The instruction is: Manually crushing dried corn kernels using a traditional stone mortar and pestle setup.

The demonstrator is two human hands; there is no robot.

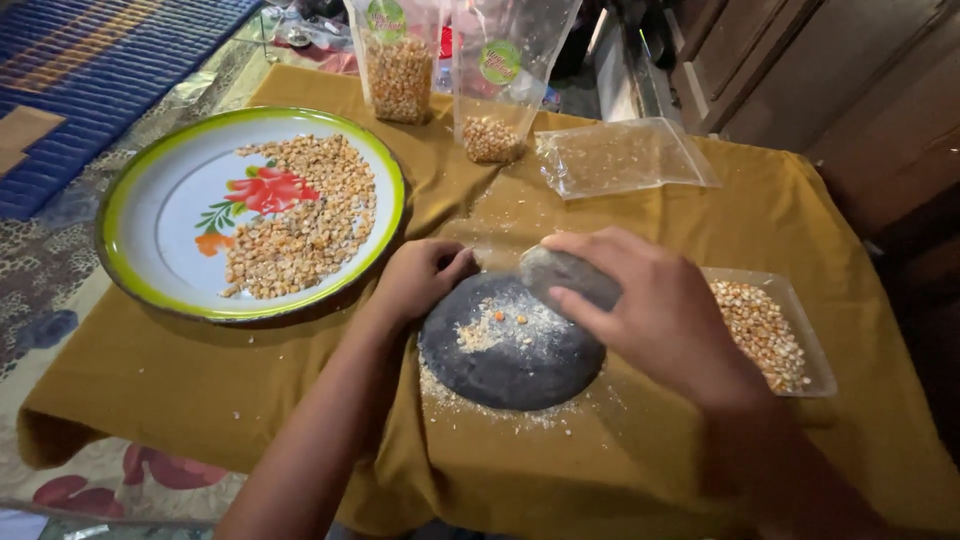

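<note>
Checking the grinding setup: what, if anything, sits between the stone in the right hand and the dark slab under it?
Only crushed corn lies on the slab beneath the stone gripped by the right hand; nothing else intervenes.

Right hand (650,310) gripping grey stone (562,273) over dark grinding slab (520,360), left hand (420,278) on its rim.

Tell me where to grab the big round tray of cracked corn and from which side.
Grip the tray by its green rim with both hands, at the near-left edge and far-right edge. The rim is raised and bare there; the corn lies heaped toward the right half, so keep it level. Approach from the near side, left of the grinding stone.
</note>
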